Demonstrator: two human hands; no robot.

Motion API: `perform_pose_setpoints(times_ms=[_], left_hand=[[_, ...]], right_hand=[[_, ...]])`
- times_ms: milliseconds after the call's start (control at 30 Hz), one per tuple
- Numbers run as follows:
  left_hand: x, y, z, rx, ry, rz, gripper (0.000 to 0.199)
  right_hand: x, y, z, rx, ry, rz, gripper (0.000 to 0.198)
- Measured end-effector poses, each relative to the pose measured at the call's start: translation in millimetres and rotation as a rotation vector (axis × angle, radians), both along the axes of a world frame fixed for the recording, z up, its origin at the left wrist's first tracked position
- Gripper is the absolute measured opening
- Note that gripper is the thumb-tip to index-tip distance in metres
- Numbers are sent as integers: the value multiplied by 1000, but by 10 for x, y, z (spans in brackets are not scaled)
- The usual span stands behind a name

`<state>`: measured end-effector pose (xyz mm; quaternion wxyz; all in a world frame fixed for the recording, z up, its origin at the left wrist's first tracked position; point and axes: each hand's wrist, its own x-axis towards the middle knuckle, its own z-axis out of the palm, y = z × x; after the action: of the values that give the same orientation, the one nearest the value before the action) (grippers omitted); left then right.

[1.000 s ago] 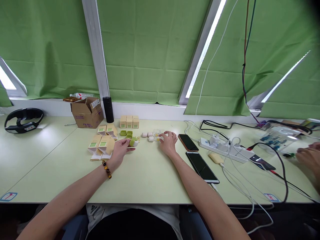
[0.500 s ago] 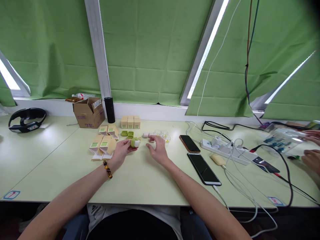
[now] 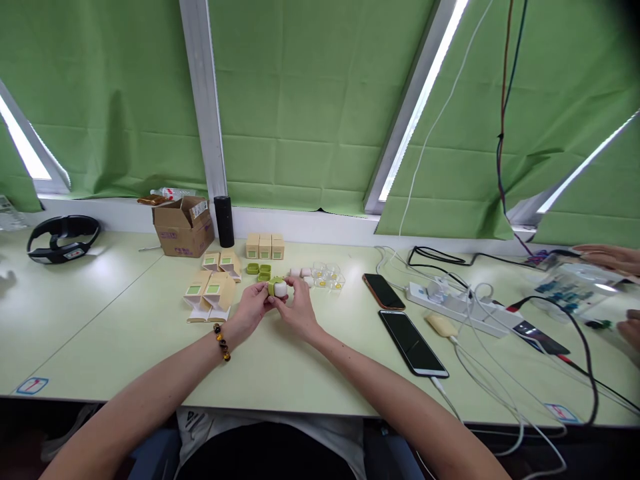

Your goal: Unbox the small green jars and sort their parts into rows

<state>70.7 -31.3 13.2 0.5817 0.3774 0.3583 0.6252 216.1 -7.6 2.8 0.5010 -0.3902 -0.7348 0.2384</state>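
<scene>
My left hand (image 3: 251,303) is closed on a small green case (image 3: 272,287) with white, rounded pieces (image 3: 281,289) at its right side. Thumb and fingers of my right hand (image 3: 299,312) pinch the white side, so both hands meet on it. Just beyond lie small open green containers (image 3: 259,269) and several pale, short cylinders (image 3: 301,273). A clear plastic holder with round cups (image 3: 328,275) stands to their right. Opened small cardboard boxes (image 3: 209,293) lie left of my left hand.
Small closed boxes (image 3: 265,247) stand in a row at the back, near a brown carton (image 3: 184,227) and a black cylinder (image 3: 223,221). A headset (image 3: 64,240) lies far left. Phones (image 3: 413,343), a power strip (image 3: 460,308) and cables fill the right; another person's hand (image 3: 629,328) is there.
My right hand has moved left from the pale cylinders to the green case and now grips it along with my left hand. The view has shifted slightly.
</scene>
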Motion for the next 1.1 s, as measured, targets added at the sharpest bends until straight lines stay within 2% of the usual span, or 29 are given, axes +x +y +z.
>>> perform_pose_setpoints(times_ms=[167, 267, 433, 567, 667, 867, 1100], left_hand=[[-7, -37, 34, 62, 63, -41, 38], [-56, -10, 13, 132, 160, 35, 43], [-141, 19, -25, 398, 570, 258, 33], [-132, -91, 53, 644, 919, 394, 33], [-97, -174, 113, 791, 1086, 451, 36], [-106, -141, 78, 853, 1186, 496, 40], [-189, -74, 8, 1005, 1284, 484, 48]], right_hand=[[50, -32, 13, -2, 126, 54, 41], [121, -19, 48, 1, 199, 83, 42], [243, 74, 41, 91, 155, 35, 43], [282, 116, 14, 222, 79, 42, 41], [284, 96, 22, 298, 38, 57, 38], [271, 47, 25, 371, 20, 102, 38], [257, 83, -24, 308, 57, 222, 41]])
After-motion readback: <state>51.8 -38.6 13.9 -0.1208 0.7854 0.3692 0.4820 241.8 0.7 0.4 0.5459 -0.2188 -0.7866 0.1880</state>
